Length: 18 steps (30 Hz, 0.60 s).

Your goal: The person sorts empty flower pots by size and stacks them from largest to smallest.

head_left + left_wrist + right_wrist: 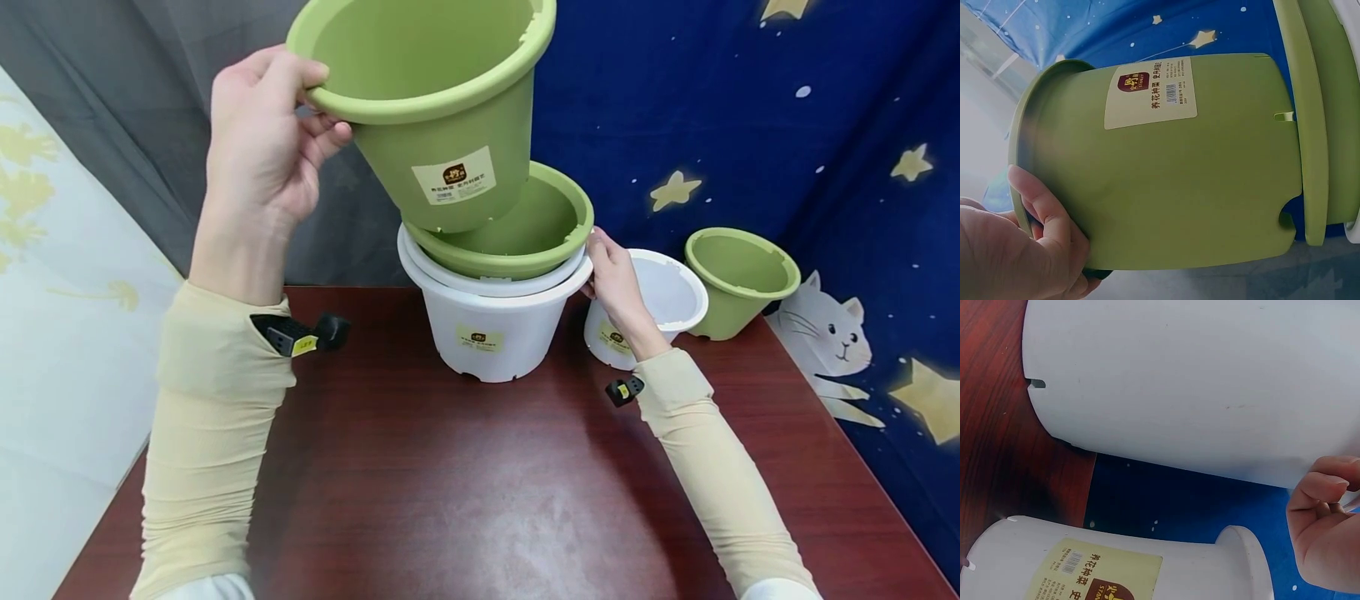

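Observation:
My left hand (262, 137) grips the rim of a large green flowerpot (390, 158), thumb over the edge and fingers beneath. The pot is raised and slightly tilted, its label facing me. In the left wrist view its notched base (1282, 162) sits close to the rim of a second green flowerpot (1311, 137). That second pot is nested in white flowerpots, whose outermost white flowerpot (540, 325) stands on the table. My right hand (618, 283) holds the stack's right side at the white rim, its fingers (1310, 490) curled there.
A smaller white flowerpot (672, 287) stands right of the stack, partly behind my right hand. Beyond it is a small green flowerpot (731, 304) near the table's right edge. The dark red table (465, 467) meets grey and blue curtains (675, 108) behind.

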Tool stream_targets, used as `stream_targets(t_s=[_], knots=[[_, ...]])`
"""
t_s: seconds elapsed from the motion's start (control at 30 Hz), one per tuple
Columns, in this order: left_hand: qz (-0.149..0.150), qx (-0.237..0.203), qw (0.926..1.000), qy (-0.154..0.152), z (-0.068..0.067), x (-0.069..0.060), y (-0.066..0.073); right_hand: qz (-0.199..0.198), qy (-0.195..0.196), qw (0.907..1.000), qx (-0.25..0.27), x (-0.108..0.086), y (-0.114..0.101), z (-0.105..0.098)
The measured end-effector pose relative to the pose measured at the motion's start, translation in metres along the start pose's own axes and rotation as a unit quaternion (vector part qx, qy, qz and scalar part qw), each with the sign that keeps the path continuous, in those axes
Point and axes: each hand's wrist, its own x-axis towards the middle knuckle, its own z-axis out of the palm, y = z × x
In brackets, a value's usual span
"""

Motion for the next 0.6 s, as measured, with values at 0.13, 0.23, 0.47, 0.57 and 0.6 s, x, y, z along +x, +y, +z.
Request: stream_targets(t_s=[0.13, 0.23, 0.47, 0.57, 0.6], knots=[[-0.001, 0.002, 1.0000, -0.008, 0.001, 0.000, -0.003, 0.004, -0.002, 1.0000, 0.006, -0.001, 0.000, 0.001], [-0.002, 0.000, 0.9999, -0.014, 0.001, 0.002, -0.004, 0.004, -0.003, 0.9999, 0.010, 0.000, 0.000, 0.003], [-0.004, 0.008, 0.9994, -0.033, 0.005, 0.003, -0.010, 0.010, -0.002, 0.9999, 0.008, -0.002, -0.007, 0.002], [-0.010, 0.010, 0.9994, -0.033, 0.008, 0.003, -0.013, 0.013, -0.005, 0.9999, 0.003, -0.008, -0.019, 0.003], [-0.013, 0.011, 0.9993, -0.033, 0.009, 0.003, -0.013, 0.013, -0.007, 0.9999, 0.006, -0.010, -0.022, 0.003]])
